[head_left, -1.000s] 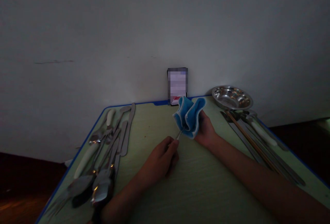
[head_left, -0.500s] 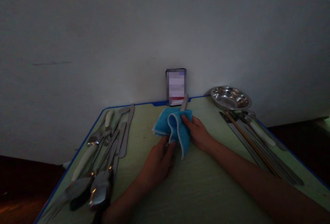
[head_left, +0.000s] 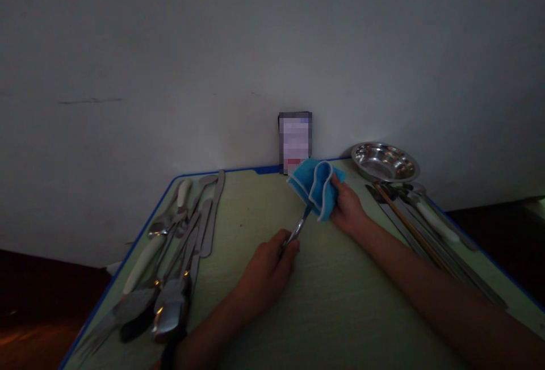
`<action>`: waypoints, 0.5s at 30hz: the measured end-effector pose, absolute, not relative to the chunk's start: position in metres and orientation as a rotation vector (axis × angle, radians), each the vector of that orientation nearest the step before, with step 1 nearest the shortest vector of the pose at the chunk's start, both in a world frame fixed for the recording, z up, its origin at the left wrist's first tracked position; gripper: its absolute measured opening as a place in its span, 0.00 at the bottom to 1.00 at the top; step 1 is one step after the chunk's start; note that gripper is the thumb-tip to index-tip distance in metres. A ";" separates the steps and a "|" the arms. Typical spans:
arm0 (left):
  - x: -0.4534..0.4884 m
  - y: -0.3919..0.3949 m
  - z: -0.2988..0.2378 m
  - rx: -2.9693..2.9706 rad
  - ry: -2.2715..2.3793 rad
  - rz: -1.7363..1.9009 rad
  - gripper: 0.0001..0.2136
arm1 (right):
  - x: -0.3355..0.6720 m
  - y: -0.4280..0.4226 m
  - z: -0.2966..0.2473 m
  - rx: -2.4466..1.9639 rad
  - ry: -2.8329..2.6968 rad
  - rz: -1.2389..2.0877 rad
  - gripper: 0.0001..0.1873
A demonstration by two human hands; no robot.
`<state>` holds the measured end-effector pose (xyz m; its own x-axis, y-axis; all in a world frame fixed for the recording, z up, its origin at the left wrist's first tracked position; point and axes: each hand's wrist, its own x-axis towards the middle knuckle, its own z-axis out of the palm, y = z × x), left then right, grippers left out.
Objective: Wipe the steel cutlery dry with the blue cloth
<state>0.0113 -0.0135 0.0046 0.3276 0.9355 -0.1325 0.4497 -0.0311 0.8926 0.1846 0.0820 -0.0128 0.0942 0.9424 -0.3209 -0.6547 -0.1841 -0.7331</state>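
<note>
My left hand (head_left: 268, 270) is closed round the lower end of a slim metal utensil (head_left: 299, 226) that slants up and to the right above the table. My right hand (head_left: 349, 208) grips a folded blue cloth (head_left: 317, 184), which is wrapped over the utensil's upper end. That end is hidden inside the cloth, so I cannot tell what kind of utensil it is. Both hands are held over the middle of the pale green table (head_left: 332, 302).
A pile of knives, spoons and forks (head_left: 170, 262) lies along the table's left side. A steel bowl (head_left: 385, 162) sits at the back right, with more cutlery and chopsticks (head_left: 421, 228) laid out before it. A small dark box (head_left: 295, 142) leans against the wall.
The cloth has slid back up the utensil toward its far end, baring the shaft between my hands. Half a second ago it sat low near my left hand.
</note>
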 end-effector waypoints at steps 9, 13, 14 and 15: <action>0.005 -0.007 0.003 1.238 1.312 1.108 0.14 | 0.186 0.072 -0.014 -0.961 -1.201 1.747 0.13; 0.004 -0.002 0.004 1.086 1.318 1.098 0.12 | 0.190 0.075 -0.008 -1.248 -1.548 1.085 0.20; 0.003 -0.001 0.003 1.072 1.317 1.104 0.11 | 0.191 0.076 -0.006 -1.301 -1.579 0.918 0.20; 0.003 0.000 0.003 1.066 1.315 1.111 0.11 | 0.191 0.076 -0.002 -1.325 -1.621 0.792 0.19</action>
